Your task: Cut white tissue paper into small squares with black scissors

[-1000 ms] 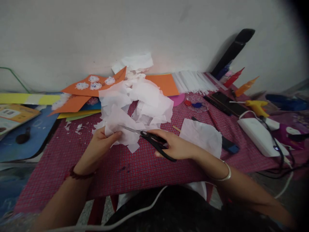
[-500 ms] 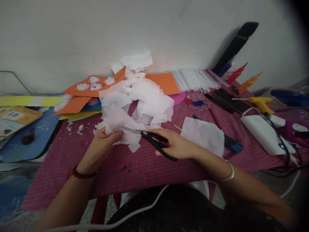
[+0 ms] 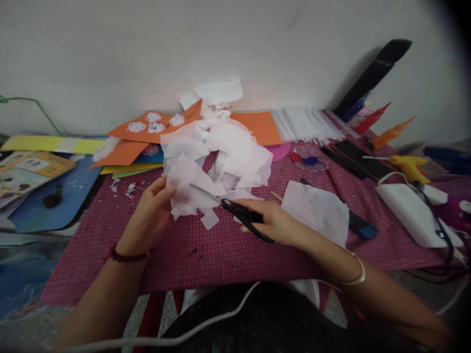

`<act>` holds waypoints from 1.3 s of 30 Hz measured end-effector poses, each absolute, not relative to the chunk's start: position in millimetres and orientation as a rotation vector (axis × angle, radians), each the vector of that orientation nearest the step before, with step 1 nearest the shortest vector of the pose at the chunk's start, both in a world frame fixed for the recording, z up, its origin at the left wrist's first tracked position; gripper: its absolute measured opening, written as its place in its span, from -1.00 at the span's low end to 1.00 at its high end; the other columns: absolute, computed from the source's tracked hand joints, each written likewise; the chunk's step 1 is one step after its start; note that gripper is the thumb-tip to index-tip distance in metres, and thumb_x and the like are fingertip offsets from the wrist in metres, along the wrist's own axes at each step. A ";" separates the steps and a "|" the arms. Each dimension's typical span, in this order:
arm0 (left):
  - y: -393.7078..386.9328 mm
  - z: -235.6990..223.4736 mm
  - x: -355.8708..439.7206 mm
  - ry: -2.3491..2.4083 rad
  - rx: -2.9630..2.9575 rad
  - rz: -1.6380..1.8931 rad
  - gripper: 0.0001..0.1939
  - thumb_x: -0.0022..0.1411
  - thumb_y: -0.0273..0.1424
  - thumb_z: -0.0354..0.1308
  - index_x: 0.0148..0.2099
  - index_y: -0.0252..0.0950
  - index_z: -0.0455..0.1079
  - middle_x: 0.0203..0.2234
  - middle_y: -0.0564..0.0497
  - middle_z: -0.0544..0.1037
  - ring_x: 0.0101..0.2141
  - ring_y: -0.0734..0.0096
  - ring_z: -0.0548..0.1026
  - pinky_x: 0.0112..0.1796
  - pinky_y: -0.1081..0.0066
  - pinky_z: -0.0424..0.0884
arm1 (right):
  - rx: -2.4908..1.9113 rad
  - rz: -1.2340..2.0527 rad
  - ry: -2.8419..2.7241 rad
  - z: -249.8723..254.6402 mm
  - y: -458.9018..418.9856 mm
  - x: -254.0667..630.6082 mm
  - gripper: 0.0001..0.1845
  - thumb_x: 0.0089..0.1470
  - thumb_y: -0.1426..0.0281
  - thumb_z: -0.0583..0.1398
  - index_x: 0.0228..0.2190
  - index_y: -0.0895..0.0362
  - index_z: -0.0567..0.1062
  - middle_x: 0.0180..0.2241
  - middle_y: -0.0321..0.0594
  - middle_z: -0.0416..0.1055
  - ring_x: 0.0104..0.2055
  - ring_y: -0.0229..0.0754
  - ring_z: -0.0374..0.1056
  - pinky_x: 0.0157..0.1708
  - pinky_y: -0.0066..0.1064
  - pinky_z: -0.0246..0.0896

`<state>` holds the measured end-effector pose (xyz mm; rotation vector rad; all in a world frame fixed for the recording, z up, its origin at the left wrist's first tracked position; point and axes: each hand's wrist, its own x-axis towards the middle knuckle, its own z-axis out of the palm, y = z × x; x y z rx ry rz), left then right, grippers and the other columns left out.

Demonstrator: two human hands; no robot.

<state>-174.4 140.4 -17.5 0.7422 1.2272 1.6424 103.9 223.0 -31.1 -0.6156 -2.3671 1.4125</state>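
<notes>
My right hand (image 3: 267, 218) grips black-handled scissors (image 3: 239, 211), whose blades look closed and point left across white paper. At the left, my left hand (image 3: 156, 198) pinches the edge of a thin white paper sheet (image 3: 187, 179) between thumb and fingers. A small cut square of paper (image 3: 210, 219) lies on the cloth just below the scissor tips. Behind both hands rises a loose heap of crumpled white tissue paper (image 3: 235, 142). Another white sheet (image 3: 312, 208) rests to the right, near my right wrist.
Orange cards (image 3: 136, 130) with white flower shapes lie at the back left. On the right are a yellow glue gun (image 3: 408, 166), a white power box (image 3: 414, 211), a phone (image 3: 362, 159) and paint bottles. A red checked cloth (image 3: 176, 264) covers the table.
The scissor blades have closed, and a small square of paper now lies separate below them. My left hand has turned a little on the sheet. The view has shifted slightly.
</notes>
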 end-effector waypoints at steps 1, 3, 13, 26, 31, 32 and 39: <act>139.4 -16.6 -175.1 1.267 0.738 1.623 -0.60 -0.15 -0.28 0.56 -0.22 -0.29 0.63 -0.39 0.01 0.65 -0.45 0.43 0.53 -0.43 0.51 0.46 | -0.618 1.409 -2.375 -30.9 222.5 104.2 -0.36 0.15 0.22 0.32 0.25 0.04 0.44 0.05 -0.17 0.58 0.00 -0.04 0.50 0.03 -0.21 0.36; 137.1 -15.1 -174.7 1.337 0.713 1.570 -0.63 -0.17 -0.30 0.58 -0.27 -0.28 0.63 -0.43 0.02 0.64 -0.47 0.46 0.51 -0.43 0.51 0.45 | -0.626 1.401 -2.386 -30.1 222.1 104.7 -0.34 0.13 0.24 0.32 0.25 0.05 0.43 0.05 -0.14 0.58 -0.01 -0.03 0.50 0.04 -0.19 0.37; 135.7 -14.0 -158.5 1.429 0.700 1.374 -0.73 -0.22 -0.35 0.54 -0.42 -0.29 0.60 -0.52 0.01 0.59 -0.51 0.46 0.45 -0.44 0.48 0.41 | -0.524 1.453 -2.375 -26.5 226.1 103.9 -0.24 0.03 0.23 0.39 0.22 0.16 0.40 0.14 0.02 0.46 0.13 0.04 0.42 0.10 -0.15 0.37; 134.1 -10.0 -147.7 1.413 0.739 1.219 -0.81 -0.21 -0.37 0.47 -0.47 -0.27 0.58 -0.55 0.00 0.57 -0.56 0.46 0.42 -0.48 0.46 0.38 | -0.549 1.494 -2.355 -29.1 227.2 103.6 -0.28 0.05 0.21 0.39 0.21 0.14 0.43 0.11 -0.02 0.51 0.09 0.02 0.45 0.05 -0.15 0.37; 135.9 -11.7 -146.4 1.382 0.665 1.277 -0.75 -0.20 -0.32 0.51 -0.46 -0.27 0.54 -0.59 0.03 0.53 -0.57 0.43 0.43 -0.51 0.44 0.40 | -0.572 1.497 -2.379 -31.2 226.9 104.3 -0.26 0.04 0.21 0.39 0.23 0.12 0.42 0.11 -0.03 0.51 0.06 0.01 0.46 0.04 -0.16 0.36; 136.2 -11.9 -146.5 1.384 0.660 1.283 -0.74 -0.20 -0.30 0.52 -0.46 -0.27 0.54 -0.59 0.03 0.53 -0.56 0.43 0.43 -0.51 0.45 0.40 | -0.568 1.498 -2.380 -31.5 226.9 104.2 -0.26 0.05 0.20 0.38 0.23 0.13 0.42 0.10 -0.03 0.51 0.05 0.00 0.46 0.04 -0.17 0.36; 137.1 -13.7 -146.6 1.371 0.650 1.283 -0.73 -0.19 -0.29 0.51 -0.45 -0.29 0.55 -0.59 0.01 0.53 -0.55 0.44 0.43 -0.49 0.45 0.41 | -0.582 1.566 -2.353 -32.7 227.1 104.2 -0.28 0.12 0.18 0.36 0.25 0.11 0.41 -0.03 -0.12 0.56 -0.10 -0.10 0.46 -0.06 -0.25 0.35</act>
